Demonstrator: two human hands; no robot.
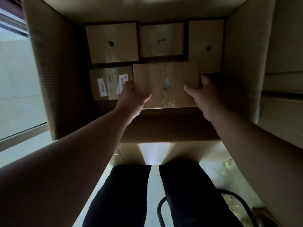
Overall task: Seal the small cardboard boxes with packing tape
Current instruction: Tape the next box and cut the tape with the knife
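I see a row of small boxes (161, 41) along the carton's (54, 79) far wall. In front of it, a nearer box (165, 86) is just right of a labelled box (108, 82).

Pale floor (155, 185), daylight at left, grey sill strip (21, 136), black tubular frame (159, 210) lower right

One head-worn wide-angle view looks steeply down, seemingly close, into the dim large carton (54, 82) holding small cardboard boxes (112, 42).

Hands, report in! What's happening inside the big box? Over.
Left hand, right hand: gripping taped small box by its sides. Box inside big carton. Labelled box crowds the left, three more boxes behind.
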